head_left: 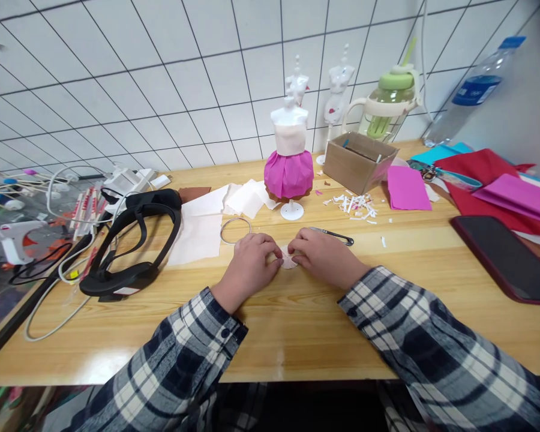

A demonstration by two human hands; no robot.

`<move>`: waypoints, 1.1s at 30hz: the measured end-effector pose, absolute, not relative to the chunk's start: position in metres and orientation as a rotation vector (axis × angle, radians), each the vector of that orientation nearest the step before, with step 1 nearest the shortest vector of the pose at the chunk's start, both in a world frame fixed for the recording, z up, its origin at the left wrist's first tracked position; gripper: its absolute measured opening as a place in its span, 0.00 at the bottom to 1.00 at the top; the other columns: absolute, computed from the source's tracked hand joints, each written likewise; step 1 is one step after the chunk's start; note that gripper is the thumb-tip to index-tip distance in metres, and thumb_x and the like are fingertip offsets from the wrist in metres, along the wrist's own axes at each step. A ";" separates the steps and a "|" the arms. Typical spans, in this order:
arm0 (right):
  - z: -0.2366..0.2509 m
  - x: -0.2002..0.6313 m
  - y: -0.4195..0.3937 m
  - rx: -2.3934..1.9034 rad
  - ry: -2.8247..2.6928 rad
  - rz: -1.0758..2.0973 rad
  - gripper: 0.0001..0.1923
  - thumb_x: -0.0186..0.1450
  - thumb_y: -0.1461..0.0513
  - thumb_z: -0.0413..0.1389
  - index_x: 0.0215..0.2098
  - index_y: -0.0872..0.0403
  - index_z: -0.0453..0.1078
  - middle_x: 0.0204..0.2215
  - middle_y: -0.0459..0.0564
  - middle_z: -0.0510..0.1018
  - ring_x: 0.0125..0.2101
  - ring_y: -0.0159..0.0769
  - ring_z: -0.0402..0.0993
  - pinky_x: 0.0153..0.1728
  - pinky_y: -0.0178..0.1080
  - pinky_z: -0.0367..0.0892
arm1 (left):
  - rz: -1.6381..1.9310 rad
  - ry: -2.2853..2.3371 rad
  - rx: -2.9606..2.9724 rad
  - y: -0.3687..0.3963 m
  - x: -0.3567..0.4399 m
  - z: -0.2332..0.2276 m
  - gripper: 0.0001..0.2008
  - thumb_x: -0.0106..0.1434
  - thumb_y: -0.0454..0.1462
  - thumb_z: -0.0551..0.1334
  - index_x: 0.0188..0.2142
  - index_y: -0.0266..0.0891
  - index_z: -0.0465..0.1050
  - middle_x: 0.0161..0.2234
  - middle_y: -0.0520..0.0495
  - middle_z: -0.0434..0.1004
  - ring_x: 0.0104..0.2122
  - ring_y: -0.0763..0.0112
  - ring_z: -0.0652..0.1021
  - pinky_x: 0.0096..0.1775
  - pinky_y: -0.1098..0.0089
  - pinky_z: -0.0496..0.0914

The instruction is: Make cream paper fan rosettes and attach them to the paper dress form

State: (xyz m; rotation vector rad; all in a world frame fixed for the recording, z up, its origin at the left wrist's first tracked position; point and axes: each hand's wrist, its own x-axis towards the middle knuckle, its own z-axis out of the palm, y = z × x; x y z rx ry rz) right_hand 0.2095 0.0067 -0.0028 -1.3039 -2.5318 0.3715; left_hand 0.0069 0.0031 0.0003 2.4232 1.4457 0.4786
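A small, pale pink piece of paper (pixel 288 263) with a rounded edge lies low over the table between my fingertips. My left hand (pixel 253 263) is closed in a pinch on its left side. From the right, my right hand (pixel 323 255) pinches the same piece. Just behind my left hand is a thin metal ring (pixel 235 230), partly covered by it. A dark slim tool (pixel 339 236), perhaps a craft knife, lies behind my right hand. Farther back stands a small white dress form (pixel 290 129) wearing a pale top and a puffy magenta skirt (pixel 288 174).
Pale paper sheets (pixel 200 231) and a black headset (pixel 135 246) lie to the left. White paper scraps (pixel 353 206) sit before a cardboard box (pixel 359 162). Magenta paper (pixel 408 188) and a phone (pixel 508 258) are on the right. A water bottle (pixel 474 93) leans at the back.
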 end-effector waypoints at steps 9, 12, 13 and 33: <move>-0.003 0.210 0.008 -1.202 -2.525 0.338 0.08 0.65 0.60 0.58 0.41 0.55 0.74 0.39 0.52 0.75 0.43 0.42 0.68 0.46 0.42 0.60 | 0.454 1.358 2.473 0.007 0.004 -0.003 0.06 0.60 0.33 0.61 0.33 0.42 0.78 0.38 0.47 0.79 0.41 0.61 0.75 0.47 0.59 0.65; -0.005 0.211 0.010 -1.235 -2.561 0.356 0.07 0.66 0.61 0.56 0.39 0.54 0.75 0.38 0.52 0.75 0.42 0.40 0.68 0.45 0.40 0.60 | 0.438 1.367 2.492 0.006 0.003 0.000 0.06 0.60 0.33 0.61 0.32 0.42 0.78 0.38 0.47 0.79 0.41 0.62 0.75 0.47 0.59 0.66; -0.005 0.211 0.010 -1.252 -2.572 0.360 0.06 0.66 0.61 0.56 0.38 0.54 0.75 0.37 0.51 0.75 0.41 0.39 0.68 0.44 0.40 0.60 | 0.430 1.376 2.499 0.006 0.003 0.000 0.06 0.59 0.33 0.61 0.32 0.42 0.78 0.38 0.48 0.79 0.41 0.62 0.75 0.47 0.59 0.65; -0.004 0.211 0.009 -1.290 -2.566 0.417 0.09 0.68 0.63 0.52 0.38 0.53 0.75 0.36 0.50 0.78 0.40 0.36 0.72 0.41 0.36 0.60 | 0.390 1.510 2.500 -0.003 0.016 0.005 0.08 0.61 0.43 0.63 0.36 0.46 0.80 0.37 0.48 0.80 0.42 0.58 0.76 0.53 0.51 0.58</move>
